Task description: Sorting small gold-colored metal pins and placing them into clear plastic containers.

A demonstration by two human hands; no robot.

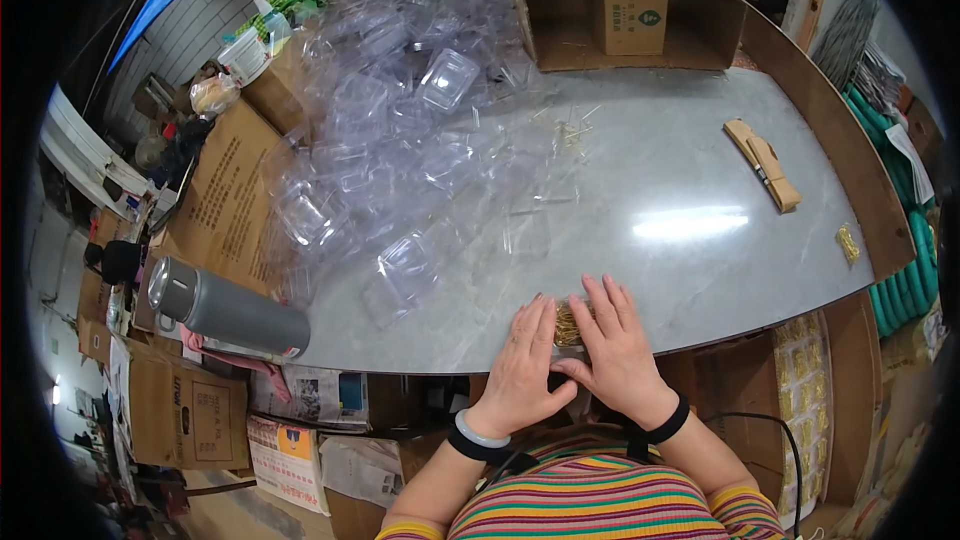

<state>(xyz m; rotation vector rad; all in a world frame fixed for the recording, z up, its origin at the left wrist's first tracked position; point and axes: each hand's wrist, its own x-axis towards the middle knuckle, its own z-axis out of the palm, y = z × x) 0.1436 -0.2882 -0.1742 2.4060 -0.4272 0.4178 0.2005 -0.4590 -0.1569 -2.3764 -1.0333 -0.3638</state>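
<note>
My left hand (523,368) and my right hand (620,355) lie at the table's near edge, fingers stretched forward and nearly flat. Between them sits a small clear plastic box (568,324) filled with thin gold-coloured metal pieces. The fingers of each hand rest along one side of it and cover much of it. My right thumb bends in at its near side. Beyond my hands, clear plastic boxes (405,265) spread into a big heap toward the far left. Several loose gold-coloured pins (570,130) are scattered beside the heap.
On the left, a grey bottle (235,312) lies tilted by the table edge. A folded brown strap-like bundle (763,165) and a small gold bundle (848,244) lie on the right. An open cardboard box (635,28) stands at the back; filled packs (803,390) show below right.
</note>
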